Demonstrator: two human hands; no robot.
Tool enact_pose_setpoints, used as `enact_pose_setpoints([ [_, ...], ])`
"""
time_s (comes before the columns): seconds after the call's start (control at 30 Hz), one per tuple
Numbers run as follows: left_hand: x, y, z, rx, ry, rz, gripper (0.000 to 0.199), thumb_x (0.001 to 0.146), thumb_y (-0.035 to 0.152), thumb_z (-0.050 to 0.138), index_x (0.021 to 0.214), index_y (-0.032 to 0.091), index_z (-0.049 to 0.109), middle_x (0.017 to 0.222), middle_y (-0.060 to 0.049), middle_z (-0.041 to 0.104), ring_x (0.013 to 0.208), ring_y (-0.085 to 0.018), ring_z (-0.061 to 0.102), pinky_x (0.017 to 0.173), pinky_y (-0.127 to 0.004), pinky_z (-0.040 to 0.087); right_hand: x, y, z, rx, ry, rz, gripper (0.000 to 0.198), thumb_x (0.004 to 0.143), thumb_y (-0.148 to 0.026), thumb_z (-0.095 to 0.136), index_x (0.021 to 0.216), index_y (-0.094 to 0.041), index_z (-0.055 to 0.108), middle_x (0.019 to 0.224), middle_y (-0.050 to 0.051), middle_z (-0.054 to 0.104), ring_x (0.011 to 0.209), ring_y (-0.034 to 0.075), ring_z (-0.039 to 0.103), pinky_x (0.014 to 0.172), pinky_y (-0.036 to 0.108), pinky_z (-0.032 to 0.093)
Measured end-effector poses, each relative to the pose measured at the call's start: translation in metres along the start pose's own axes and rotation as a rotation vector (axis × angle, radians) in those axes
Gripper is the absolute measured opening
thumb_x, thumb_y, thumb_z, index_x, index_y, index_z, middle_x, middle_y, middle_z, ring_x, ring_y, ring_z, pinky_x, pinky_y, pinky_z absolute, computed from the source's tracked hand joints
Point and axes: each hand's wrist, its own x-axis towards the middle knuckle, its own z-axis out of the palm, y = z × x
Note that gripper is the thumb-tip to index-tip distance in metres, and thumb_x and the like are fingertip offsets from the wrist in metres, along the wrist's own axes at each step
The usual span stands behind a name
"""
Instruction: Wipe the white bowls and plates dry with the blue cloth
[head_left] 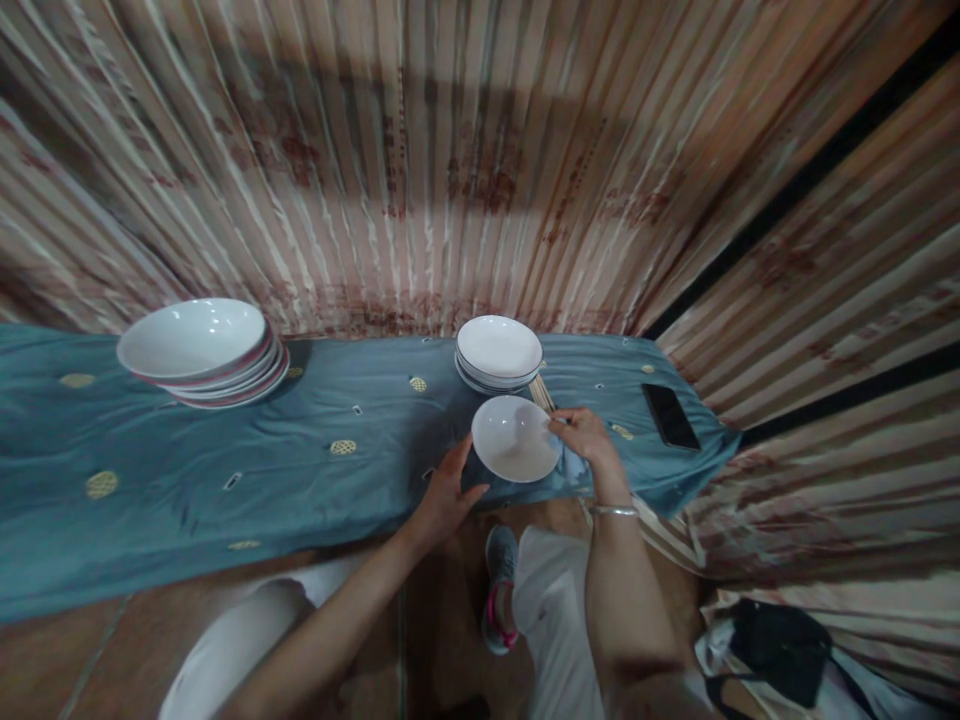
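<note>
A white bowl [516,438] is between my two hands at the front edge of the cloth-covered table, tilted a little toward me. My right hand [585,435] pinches its right rim. My left hand [448,490] holds its left side with the fingertips, the thumb spread below the rim. Just behind stands a short stack of white plates or shallow bowls with dark rims [499,347]. Light wooden sticks, apparently chopsticks [541,394], lie beside that stack, partly hidden by the bowl and my right hand.
A taller stack of white dishes [202,350], some red-rimmed, sits at the left on the blue tablecloth [322,500]. A black phone [670,416] lies near the right end. Pleated curtains [420,180] hang behind and at the right. A dark bag [780,645] is at lower right.
</note>
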Motion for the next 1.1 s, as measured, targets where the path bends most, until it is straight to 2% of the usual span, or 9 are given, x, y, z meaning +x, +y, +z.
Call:
enact_pose_setpoints([
  [0.23,0.000,-0.003,0.002,-0.034,-0.027,0.008,0.077,0.079,0.022,0.068,0.150,0.021,0.037,0.152,-0.015,0.046,0.140,-0.030,0.043,0.118,-0.054,0.028,-0.003,-0.002,-0.008,-0.063,0.048,0.046,0.026,0.083,-0.029,0.059,0.099,-0.023,0.080,0.084,0.006,0.078,0.083,0.021,0.071,0.066,0.023,0.043],
  [0.4,-0.004,0.000,-0.004,-0.062,0.013,-0.014,0.076,0.080,0.027,0.068,0.150,0.020,0.037,0.150,-0.016,0.048,0.140,-0.030,0.044,0.117,-0.052,0.031,-0.010,-0.014,-0.021,-0.036,0.334,0.045,0.031,0.085,-0.028,0.053,0.100,-0.018,0.079,0.077,0.010,0.075,0.071,0.021,0.066,0.066,0.026,0.041],
  [0.47,-0.007,0.002,-0.011,-0.073,0.050,-0.029,0.075,0.081,0.029,0.067,0.149,0.019,0.038,0.149,-0.017,0.049,0.140,-0.029,0.044,0.117,-0.051,0.030,-0.014,-0.026,-0.025,0.058,0.426,0.001,0.033,0.085,-0.032,0.054,0.100,-0.017,0.078,0.075,0.008,0.074,0.064,0.019,0.062,0.064,0.026,0.041],
  [0.57,-0.009,0.006,-0.029,-0.077,0.130,-0.039,0.069,0.082,0.031,0.066,0.146,0.020,0.042,0.148,-0.016,0.050,0.140,-0.029,0.044,0.118,-0.050,0.029,-0.019,-0.050,-0.022,0.256,0.453,-0.139,0.036,0.084,-0.040,0.054,0.099,-0.018,0.078,0.078,0.006,0.075,0.058,0.016,0.057,0.059,0.026,0.040],
  [0.67,-0.009,0.005,-0.055,-0.076,0.255,-0.060,0.068,0.082,0.030,0.066,0.145,0.020,0.044,0.148,-0.016,0.051,0.139,-0.028,0.045,0.118,-0.051,0.029,-0.023,-0.079,-0.005,0.411,0.359,-0.300,0.038,0.083,-0.043,0.054,0.096,-0.017,0.077,0.077,0.006,0.076,0.056,0.016,0.057,0.058,0.025,0.042],
  [0.77,-0.008,0.000,-0.086,-0.134,0.437,-0.101,0.071,0.079,0.028,0.069,0.145,0.024,0.044,0.148,-0.014,0.052,0.137,-0.027,0.048,0.117,-0.049,0.030,-0.027,-0.111,0.023,0.507,0.175,-0.405,0.036,0.083,-0.038,0.053,0.101,-0.016,0.076,0.078,0.005,0.077,0.054,0.015,0.058,0.056,0.025,0.044],
  [0.83,-0.009,-0.002,-0.108,-0.198,0.552,-0.128,0.074,0.077,0.028,0.071,0.146,0.026,0.042,0.148,-0.014,0.052,0.138,-0.028,0.047,0.116,-0.048,0.031,-0.031,-0.133,0.046,0.515,0.088,-0.469,0.034,0.084,-0.032,0.052,0.104,-0.018,0.075,0.084,0.004,0.078,0.062,0.016,0.064,0.063,0.025,0.048],
  [0.93,-0.014,-0.004,-0.140,-0.267,0.727,-0.163,0.079,0.074,0.028,0.074,0.146,0.030,0.042,0.154,-0.012,0.043,0.140,-0.030,0.044,0.114,-0.049,0.034,-0.040,-0.162,0.082,0.470,-0.029,-0.535,0.031,0.084,-0.025,0.052,0.104,-0.021,0.075,0.089,0.003,0.078,0.075,0.017,0.070,0.076,0.028,0.052],
  [1.1,-0.029,-0.006,-0.182,-0.308,0.900,-0.162,0.084,0.072,0.031,0.077,0.147,0.033,0.040,0.159,-0.010,0.035,0.145,-0.031,0.035,0.114,-0.050,0.034,-0.055,-0.196,0.134,0.504,-0.209,-0.629,0.032,0.085,-0.017,0.050,0.105,-0.023,0.074,0.097,0.003,0.078,0.090,0.019,0.072,0.087,0.031,0.052],
])
